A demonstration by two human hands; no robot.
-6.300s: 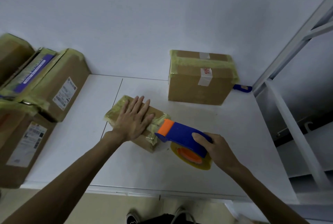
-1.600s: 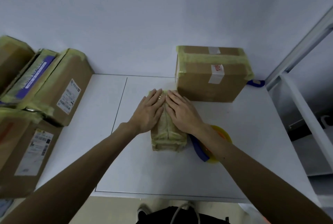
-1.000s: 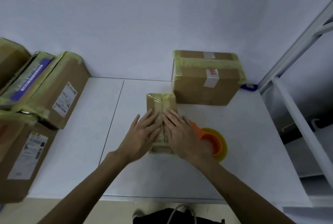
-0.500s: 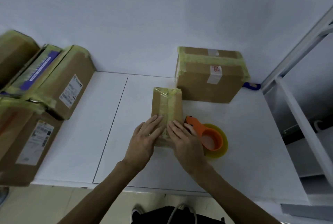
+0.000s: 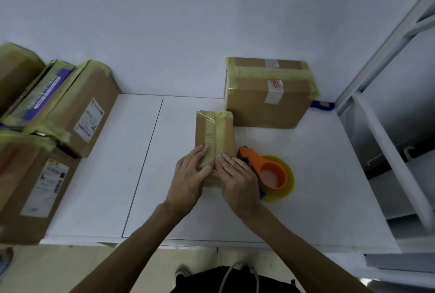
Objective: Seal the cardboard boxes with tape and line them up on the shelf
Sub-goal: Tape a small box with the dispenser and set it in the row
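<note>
A small flat cardboard box (image 5: 214, 131) lies on the white table (image 5: 146, 175), a strip of yellowish tape running along its top. My left hand (image 5: 190, 177) and my right hand (image 5: 236, 179) lie side by side on its near end, fingers straight and pressing on the tape. The orange and blue tape dispenser (image 5: 266, 172) with its yellow roll lies on the table just right of my right hand. A bigger taped box (image 5: 268, 94) stands behind, against the wall.
Several taped cardboard boxes (image 5: 77, 109) are stacked at the left edge of the table. A white metal shelf frame (image 5: 386, 146) stands to the right. A small blue object (image 5: 322, 105) lies behind the bigger box.
Both hands have slid along the tape from the far end of the small box to its near end. The dispenser, held 6 seconds ago, lies on the table.
</note>
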